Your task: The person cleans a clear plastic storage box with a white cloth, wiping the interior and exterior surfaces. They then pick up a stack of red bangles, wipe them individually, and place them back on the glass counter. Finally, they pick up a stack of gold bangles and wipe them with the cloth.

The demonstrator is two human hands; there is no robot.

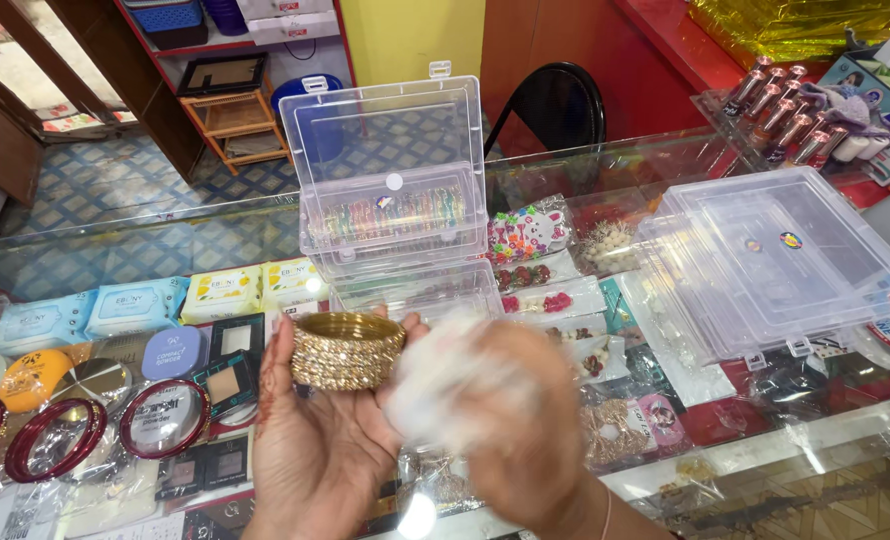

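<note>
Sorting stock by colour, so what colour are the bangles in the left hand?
Gold, studded with pale stones: the bangles rest in the left hand, clearest in the head view.

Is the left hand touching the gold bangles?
Touching. The head view shows the gold bangles resting on the left hand's fingers, thumb against their side.

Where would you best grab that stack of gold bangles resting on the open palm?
Pinch the gold bangles across their studded outer sides, coming from above. The stack lies flat on the left hand with its round opening facing up, so the sides are free. The right hand is blurred beside it.
</note>
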